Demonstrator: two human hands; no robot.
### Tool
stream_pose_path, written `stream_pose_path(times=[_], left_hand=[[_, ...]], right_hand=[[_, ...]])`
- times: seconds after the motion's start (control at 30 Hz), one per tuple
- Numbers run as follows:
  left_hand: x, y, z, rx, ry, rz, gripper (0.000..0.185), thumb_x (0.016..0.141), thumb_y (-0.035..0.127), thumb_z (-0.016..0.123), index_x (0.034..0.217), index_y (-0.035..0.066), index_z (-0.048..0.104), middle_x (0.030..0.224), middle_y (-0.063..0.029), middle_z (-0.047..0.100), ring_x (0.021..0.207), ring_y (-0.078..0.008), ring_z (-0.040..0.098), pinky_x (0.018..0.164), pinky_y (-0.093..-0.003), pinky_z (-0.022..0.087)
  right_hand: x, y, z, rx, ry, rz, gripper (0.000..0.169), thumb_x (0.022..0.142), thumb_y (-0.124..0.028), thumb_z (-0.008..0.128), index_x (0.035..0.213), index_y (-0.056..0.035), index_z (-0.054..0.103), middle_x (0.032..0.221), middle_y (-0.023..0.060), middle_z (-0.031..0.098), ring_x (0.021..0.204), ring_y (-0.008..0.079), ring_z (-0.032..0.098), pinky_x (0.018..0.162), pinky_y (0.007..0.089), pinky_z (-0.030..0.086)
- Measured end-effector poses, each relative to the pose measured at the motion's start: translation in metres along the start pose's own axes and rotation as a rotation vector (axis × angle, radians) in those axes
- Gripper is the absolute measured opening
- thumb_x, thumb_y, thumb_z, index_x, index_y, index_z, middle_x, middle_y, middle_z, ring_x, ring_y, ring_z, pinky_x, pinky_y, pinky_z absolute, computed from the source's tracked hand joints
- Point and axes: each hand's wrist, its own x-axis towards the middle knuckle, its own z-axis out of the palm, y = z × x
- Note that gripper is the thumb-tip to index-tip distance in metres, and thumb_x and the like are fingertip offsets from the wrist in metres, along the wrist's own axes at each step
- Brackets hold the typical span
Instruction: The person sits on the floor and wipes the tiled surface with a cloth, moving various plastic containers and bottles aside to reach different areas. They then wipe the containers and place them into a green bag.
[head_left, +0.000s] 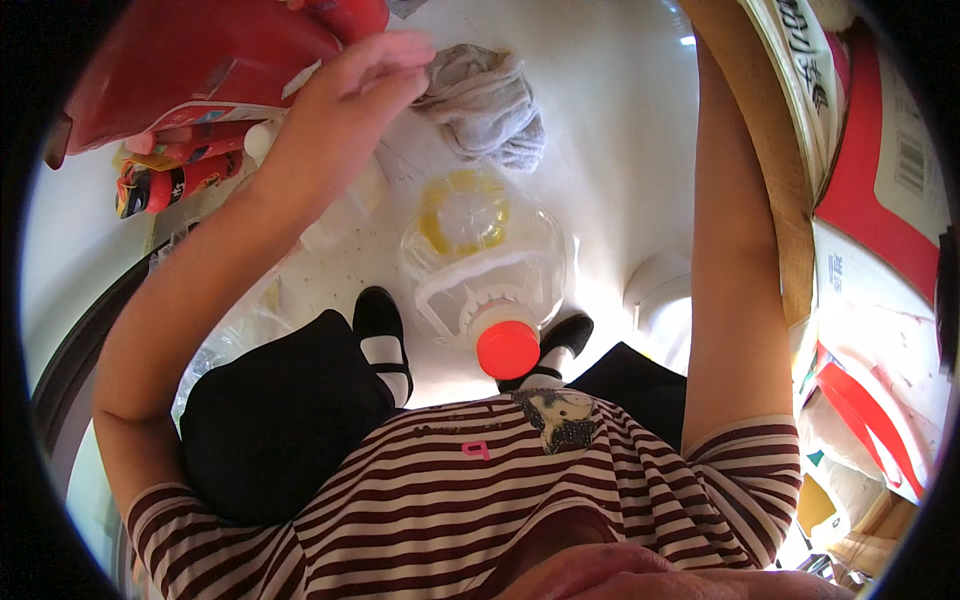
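Note:
My left hand (386, 67) is blurred and held with bent fingers at the upper left. Its fingertips overlap the edge of a crumpled grey cloth (487, 105) on the white floor; whether they touch or grip it I cannot tell. Below the cloth, between my feet, stands a clear plastic jug (487, 255) with a handle and a red screw cap (508, 350). Yellow shows through its far end. My right hand is out of view; that forearm (731, 247) reaches up beside a brown curved edge (780, 157).
A big red container (217, 67) stands at the upper left above red bottles (187, 180). Clear plastic wrapping (232, 337) lies beside my left knee. On the right are a red and white carton (862, 142) bearing writing and several packages. My black shoe (379, 322) is near the jug.

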Motion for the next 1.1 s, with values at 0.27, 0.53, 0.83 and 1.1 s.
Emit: stream_pose_path(times=[0.27, 0.53, 0.83, 1.1], left_hand=[[0.144, -0.016, 0.075, -0.132, 0.062, -0.003, 0.063, 0.096, 0.024, 0.056, 0.15, 0.002, 0.033, 0.15, -0.022, 0.042, 0.137, -0.0297, 0.041, 0.112, -0.0352, 0.033], [0.211, 0.0, 0.141, -0.353, -0.002, 0.104, 0.058, 0.097, 0.025, 0.053, 0.151, 0.012, 0.035, 0.146, -0.0176, 0.048, 0.131, -0.029, 0.047, 0.103, -0.0378, 0.041], [0.236, -0.031, 0.182, -0.054, -0.281, 0.124, 0.05, 0.09, 0.026, 0.059, 0.136, 0.01, 0.053, 0.12, -0.0112, 0.063, 0.1, -0.0268, 0.057, 0.085, -0.0407, 0.047], [0.211, -0.053, 0.109, -0.092, -0.234, -0.075, 0.04, 0.089, 0.03, 0.061, 0.122, 0.008, 0.058, 0.102, -0.0113, 0.064, 0.09, -0.0227, 0.061, 0.075, -0.039, 0.051]], right_hand=[[-0.004, 0.007, -0.009, -0.018, -0.021, 0.009, 0.06, 0.087, -0.019, 0.071, 0.138, -0.0007, 0.044, 0.141, 0.0145, 0.049, 0.131, 0.0291, 0.044, 0.111, 0.044, 0.034], [-0.042, 0.056, -0.064, -0.151, -0.051, 0.047, 0.056, 0.088, -0.018, 0.069, 0.137, -0.0019, 0.046, 0.14, 0.0141, 0.05, 0.131, 0.0296, 0.045, 0.11, 0.0446, 0.034], [-0.11, 0.115, -0.192, -0.315, -0.023, 0.166, 0.052, 0.088, -0.018, 0.067, 0.135, -0.0033, 0.048, 0.139, 0.0136, 0.052, 0.131, 0.0302, 0.045, 0.11, 0.0454, 0.034], [-0.15, 0.135, -0.263, -0.386, 0.035, 0.288, 0.049, 0.089, -0.017, 0.066, 0.134, -0.0045, 0.051, 0.138, 0.0132, 0.053, 0.131, 0.0307, 0.046, 0.11, 0.0461, 0.034]])
